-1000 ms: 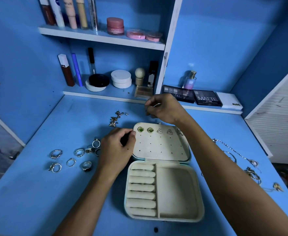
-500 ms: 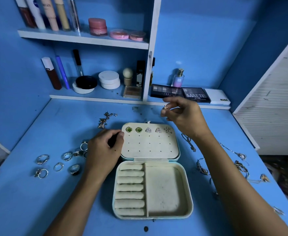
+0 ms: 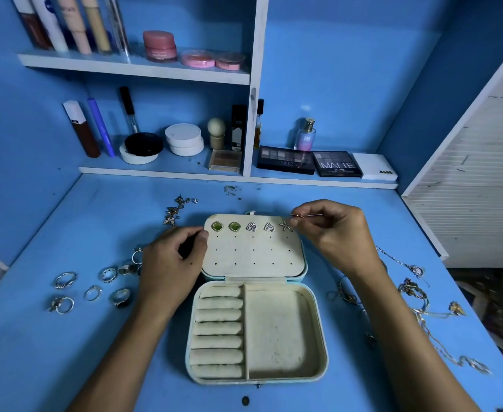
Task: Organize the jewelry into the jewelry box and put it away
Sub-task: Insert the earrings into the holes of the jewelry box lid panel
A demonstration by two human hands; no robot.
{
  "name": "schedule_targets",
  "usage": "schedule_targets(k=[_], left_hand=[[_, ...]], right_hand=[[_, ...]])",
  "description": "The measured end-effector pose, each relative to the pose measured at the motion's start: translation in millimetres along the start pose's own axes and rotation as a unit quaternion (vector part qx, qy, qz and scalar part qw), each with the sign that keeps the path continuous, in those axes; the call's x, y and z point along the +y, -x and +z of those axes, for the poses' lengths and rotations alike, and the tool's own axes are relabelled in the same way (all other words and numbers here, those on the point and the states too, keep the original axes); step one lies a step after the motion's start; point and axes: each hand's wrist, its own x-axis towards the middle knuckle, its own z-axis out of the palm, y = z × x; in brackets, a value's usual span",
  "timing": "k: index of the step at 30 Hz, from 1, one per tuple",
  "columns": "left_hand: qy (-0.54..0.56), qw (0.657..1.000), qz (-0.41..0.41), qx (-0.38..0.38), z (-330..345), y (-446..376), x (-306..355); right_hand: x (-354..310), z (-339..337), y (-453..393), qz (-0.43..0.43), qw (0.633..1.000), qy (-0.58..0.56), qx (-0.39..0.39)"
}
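An open jewelry box (image 3: pixel 315 337) lies on the blue table, its cream lid panel (image 3: pixel 253 257) folded back flat. Green, silver and starfish earrings (image 3: pixel 251 226) sit along the panel's top row. My left hand (image 3: pixel 170 263) grips the panel's left edge with curled fingers. At the panel's top right corner my right hand (image 3: pixel 336 233) pinches a small gold earring (image 3: pixel 299 216) just above the starfish stud. Several rings (image 3: pixel 92 288) lie left of the box, loose earrings (image 3: pixel 176 209) behind it, and necklaces (image 3: pixel 422 295) on the right.
Two shelves at the back hold cosmetics: tubes, pink jars (image 3: pixel 158 46), compacts, eyeshadow palettes (image 3: pixel 336 164) and a perfume bottle (image 3: pixel 305 135). A white slatted panel (image 3: pixel 476 179) stands at the right. A small dark round thing (image 3: pixel 245 400) lies in front of the box.
My right hand came back from the far edge to the panel's top right corner with the small earring. A starfish stud now sits in the top row. My left hand stayed put.
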Motion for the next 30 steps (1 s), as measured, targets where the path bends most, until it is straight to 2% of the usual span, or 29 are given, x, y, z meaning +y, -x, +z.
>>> schedule_targets(k=[8,14,23,30], left_hand=[[-0.010,1.000,0.008,-0.003,-0.6,-0.3,-1.1],[-0.012,1.000,0.003,-0.006,-0.1,-1.0,-1.3],[-0.015,1.000,0.002,-0.007,-1.0,-1.0,-0.8],[-0.010,1.000,0.009,-0.001,-1.3,-0.7,0.6]], right_hand=[[7.6,-2.2,11.0,-0.003,0.999,-0.046,-0.018],[10.1,-5.0,14.2,-0.016,1.000,-0.010,-0.011],[7.4,-3.3,16.1,-0.028,0.999,-0.018,-0.017],[12.3,-4.5,14.4,-0.044,0.998,0.047,-0.004]])
